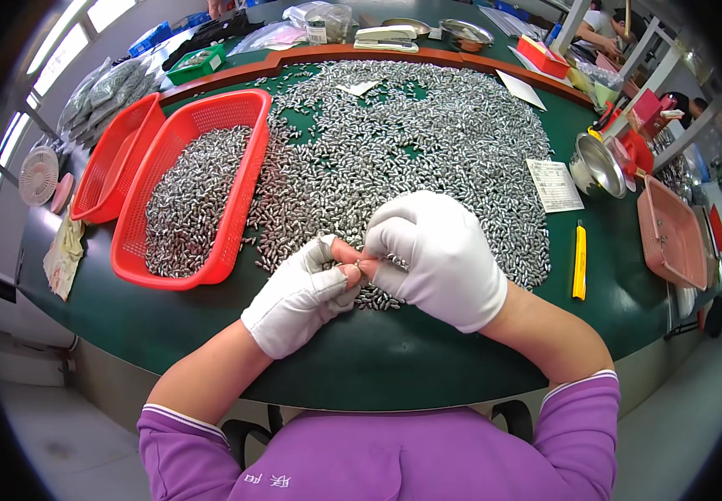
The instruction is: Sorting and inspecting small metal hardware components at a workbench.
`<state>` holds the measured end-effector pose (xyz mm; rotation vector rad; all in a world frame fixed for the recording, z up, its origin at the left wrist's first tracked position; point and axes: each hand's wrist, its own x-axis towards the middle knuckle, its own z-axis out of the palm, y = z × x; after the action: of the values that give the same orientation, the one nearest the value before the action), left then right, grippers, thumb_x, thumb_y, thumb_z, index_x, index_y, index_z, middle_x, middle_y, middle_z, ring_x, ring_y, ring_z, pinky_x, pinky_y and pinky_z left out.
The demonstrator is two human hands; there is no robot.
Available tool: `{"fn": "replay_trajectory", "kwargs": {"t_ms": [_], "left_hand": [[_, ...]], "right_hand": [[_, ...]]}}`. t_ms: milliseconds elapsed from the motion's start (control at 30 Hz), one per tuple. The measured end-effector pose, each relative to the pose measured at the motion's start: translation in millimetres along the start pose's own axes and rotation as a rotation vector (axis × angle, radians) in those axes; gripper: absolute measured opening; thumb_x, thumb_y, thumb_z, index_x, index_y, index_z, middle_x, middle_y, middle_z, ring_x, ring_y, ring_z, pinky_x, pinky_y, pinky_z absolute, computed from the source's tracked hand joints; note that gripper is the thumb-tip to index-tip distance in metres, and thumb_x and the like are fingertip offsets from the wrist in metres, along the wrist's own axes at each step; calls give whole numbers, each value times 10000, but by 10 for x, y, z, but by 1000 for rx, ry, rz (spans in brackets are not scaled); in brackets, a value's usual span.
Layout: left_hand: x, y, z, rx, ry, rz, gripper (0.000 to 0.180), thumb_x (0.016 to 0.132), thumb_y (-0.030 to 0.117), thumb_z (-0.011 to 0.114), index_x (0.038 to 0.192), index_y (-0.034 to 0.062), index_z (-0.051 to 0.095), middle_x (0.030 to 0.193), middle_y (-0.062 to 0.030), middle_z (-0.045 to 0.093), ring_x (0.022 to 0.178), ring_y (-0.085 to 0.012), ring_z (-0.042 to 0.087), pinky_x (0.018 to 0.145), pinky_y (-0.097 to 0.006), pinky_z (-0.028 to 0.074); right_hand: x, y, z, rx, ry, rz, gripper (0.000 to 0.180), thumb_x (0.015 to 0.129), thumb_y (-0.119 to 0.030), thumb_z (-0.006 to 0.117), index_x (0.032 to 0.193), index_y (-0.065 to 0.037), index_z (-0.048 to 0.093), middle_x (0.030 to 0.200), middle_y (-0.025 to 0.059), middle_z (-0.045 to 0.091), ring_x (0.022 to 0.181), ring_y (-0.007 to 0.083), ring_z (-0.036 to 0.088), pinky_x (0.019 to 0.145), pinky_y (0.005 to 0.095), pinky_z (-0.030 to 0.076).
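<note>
White gloves with bare fingertips cover both my hands, which meet over the near edge of a wide spread of small silvery metal parts. My left hand is closed, thumb and forefinger pinched together. My right hand is curled, its fingertips touching those of the left. Whatever lies between the fingertips is too small and too covered to make out. Left of my hands stands a red plastic basket, partly filled with the same kind of metal parts.
A second red basket leans beside the first. At right lie a yellow cutter knife, a written sheet, a metal bowl and a pink tray. A wooden strip borders the green table. A person sits far right.
</note>
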<state>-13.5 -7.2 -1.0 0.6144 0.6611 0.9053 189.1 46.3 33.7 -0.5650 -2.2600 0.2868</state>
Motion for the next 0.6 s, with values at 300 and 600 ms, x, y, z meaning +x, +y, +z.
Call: {"fn": "replay_trajectory", "kwargs": {"t_ms": [300,600], "left_hand": [[39,-5,-1,-66,-31,37,171,921,181,679,1040,142,562,903,0,498,666,-73,381,631,-217,340],[17,5,-139,-131,-58,48,169,934,124,638,1057,109,524,945,-25,573,701,-72,459,651,-202,386]], "right_hand": [[-70,261,-54,-398,-431,312,262,777,-256,728,975,-87,699,987,71,652,949,292,633,829,412,516],[59,123,-1022,-472,614,1,362,876,-105,695,1229,-62,632,1182,69,666,1035,236,641,932,342,482]]}}
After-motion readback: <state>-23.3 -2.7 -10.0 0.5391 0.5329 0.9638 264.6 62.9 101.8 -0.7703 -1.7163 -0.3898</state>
